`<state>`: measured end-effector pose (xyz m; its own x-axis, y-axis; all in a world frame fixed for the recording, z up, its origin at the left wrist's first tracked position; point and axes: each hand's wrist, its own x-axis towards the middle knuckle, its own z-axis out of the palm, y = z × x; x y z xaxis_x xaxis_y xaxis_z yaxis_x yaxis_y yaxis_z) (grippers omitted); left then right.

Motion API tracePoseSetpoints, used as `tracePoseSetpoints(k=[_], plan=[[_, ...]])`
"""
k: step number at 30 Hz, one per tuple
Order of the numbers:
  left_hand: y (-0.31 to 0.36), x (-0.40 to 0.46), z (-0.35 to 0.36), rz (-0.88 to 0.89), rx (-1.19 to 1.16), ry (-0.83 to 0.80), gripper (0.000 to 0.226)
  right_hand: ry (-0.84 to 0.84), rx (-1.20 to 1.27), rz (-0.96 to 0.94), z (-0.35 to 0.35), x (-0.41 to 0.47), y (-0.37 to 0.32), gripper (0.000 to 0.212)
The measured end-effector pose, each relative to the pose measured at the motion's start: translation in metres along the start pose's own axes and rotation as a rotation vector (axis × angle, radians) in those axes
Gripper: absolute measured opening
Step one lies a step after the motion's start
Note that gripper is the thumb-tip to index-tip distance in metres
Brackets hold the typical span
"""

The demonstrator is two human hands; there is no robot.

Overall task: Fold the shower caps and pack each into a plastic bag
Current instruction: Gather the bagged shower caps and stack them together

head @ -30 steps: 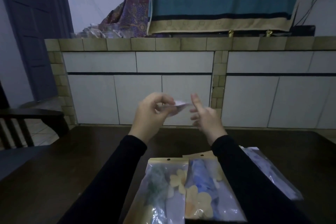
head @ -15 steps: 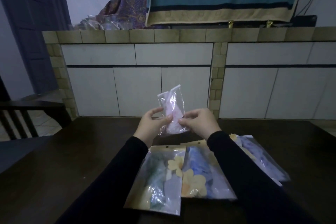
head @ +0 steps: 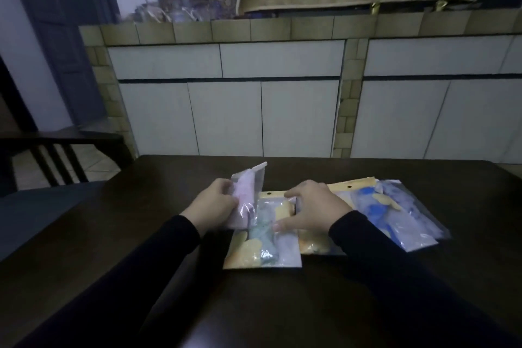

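Note:
My left hand (head: 216,203) grips a small clear plastic bag with a pale pink shower cap (head: 248,195) folded inside, held upright just above the table. My right hand (head: 313,209) lies spread, palm down, on two flower-printed packs that rest side by side. The left pack (head: 262,246) holds a greenish cap. The right pack (head: 375,206) holds a blue cap and overlaps another clear bag (head: 418,223) on its far right.
The dark wooden table (head: 141,234) carries the packs near its middle. A tiled counter wall (head: 282,70) stands just behind the table's far edge. A dark wooden chair (head: 56,155) is at the left.
Both hands came down from chest height to the table. My right hand let go of the pink cap's bag and now rests on the packs. The left hand keeps the bag.

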<state>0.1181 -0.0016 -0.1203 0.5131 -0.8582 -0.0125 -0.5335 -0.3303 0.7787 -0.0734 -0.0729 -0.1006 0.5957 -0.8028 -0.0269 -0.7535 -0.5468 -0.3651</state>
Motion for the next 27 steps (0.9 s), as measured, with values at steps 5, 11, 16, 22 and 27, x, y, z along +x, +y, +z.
tracePoseSetpoints(k=[5,11,16,22,27], plan=[[-0.002,-0.004,-0.005,-0.053,0.082,0.001,0.053,0.235,0.03,0.04,0.008,0.002,0.006,0.055],[0.014,-0.033,0.015,0.02,0.294,-0.089,0.06,0.193,-0.242,0.214,0.007,-0.002,0.022,0.053],[0.023,-0.045,0.034,0.051,0.458,-0.071,0.055,0.093,-0.19,0.312,0.011,-0.001,0.032,0.057],[0.032,-0.04,0.045,0.052,0.47,-0.024,0.056,0.124,-0.178,0.314,0.009,0.011,0.043,0.059],[0.037,-0.035,0.051,0.049,0.53,-0.004,0.049,0.165,-0.152,0.297,0.013,0.016,0.049,0.058]])
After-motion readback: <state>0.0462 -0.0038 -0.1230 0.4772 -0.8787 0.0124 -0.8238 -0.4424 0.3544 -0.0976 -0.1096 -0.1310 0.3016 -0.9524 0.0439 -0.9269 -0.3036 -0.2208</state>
